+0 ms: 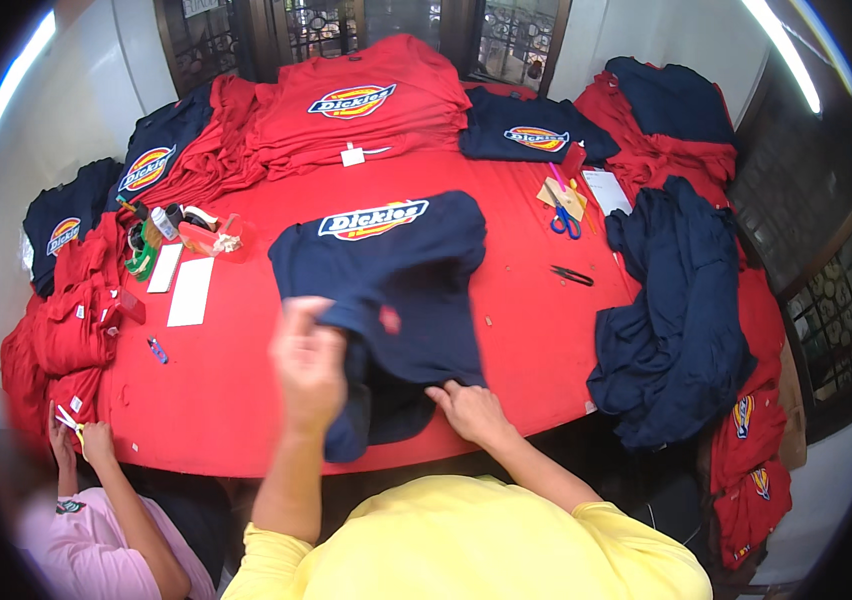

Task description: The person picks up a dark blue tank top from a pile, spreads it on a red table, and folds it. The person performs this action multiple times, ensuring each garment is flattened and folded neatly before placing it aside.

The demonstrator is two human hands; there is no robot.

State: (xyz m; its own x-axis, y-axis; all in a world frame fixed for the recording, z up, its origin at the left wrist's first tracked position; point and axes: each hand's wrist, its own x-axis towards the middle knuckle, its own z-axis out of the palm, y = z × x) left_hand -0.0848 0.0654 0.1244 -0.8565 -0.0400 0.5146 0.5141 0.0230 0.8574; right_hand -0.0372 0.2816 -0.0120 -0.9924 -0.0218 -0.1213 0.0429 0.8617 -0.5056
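A navy T-shirt [406,270] with a printed chest logo lies partly folded in front of me, its near part lifted off the table. My left hand [308,360] is raised at its left side, slightly blurred, with curled fingers closed on the lifted edge. At the near right corner, my right hand [471,408] pinches the hem between thumb and fingers. A small red mark [389,319] shows on the raised cloth. Part of the shirt hangs over the table's front edge.
The red-covered table [236,400] holds scissors [564,222], black thread snips [572,275] and a tray of supplies [211,238]. Folded red shirts [361,105] are stacked at the back; loose navy garments [676,310] lie right. A co-worker's hand [98,442] is near yellow-handled scissors [70,420].
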